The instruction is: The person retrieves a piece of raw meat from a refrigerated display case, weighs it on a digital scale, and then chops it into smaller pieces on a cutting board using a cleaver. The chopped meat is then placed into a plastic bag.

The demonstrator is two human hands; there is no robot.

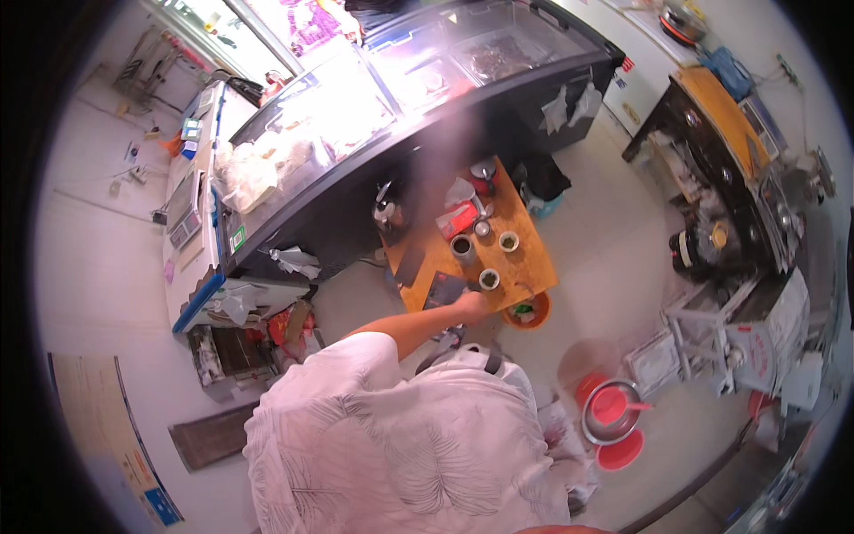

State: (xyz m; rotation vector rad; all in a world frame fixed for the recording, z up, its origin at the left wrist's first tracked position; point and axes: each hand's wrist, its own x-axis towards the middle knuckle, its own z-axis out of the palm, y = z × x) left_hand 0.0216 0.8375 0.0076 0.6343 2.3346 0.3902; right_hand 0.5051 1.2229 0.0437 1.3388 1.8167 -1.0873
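Note:
My left hand (pixel 471 305) is at the near edge of a low wooden table (pixel 529 267), with its fingers curled. What they hold, if anything, is hidden. Just beyond it stands a small white cup (pixel 489 279) with dark green contents. A similar cup (pixel 508 241) and a taller mug (pixel 462 247) with dark contents are farther back. Next to my left hand lies a dark, flat object (pixel 445 289). A red packet (pixel 460 218) and a small round metal container (pixel 482 228) sit behind the mug. My right hand is out of view; only a strip of skin shows at the lower edge.
A shiny kettle (pixel 385 214) stands at the table's left. An orange basket (pixel 536 316) touches the near right corner from below. Behind runs a long glass-topped display case (pixel 427 133). Red bowls (pixel 620 451) and a metal basin (pixel 608 436) lie on the floor at right.

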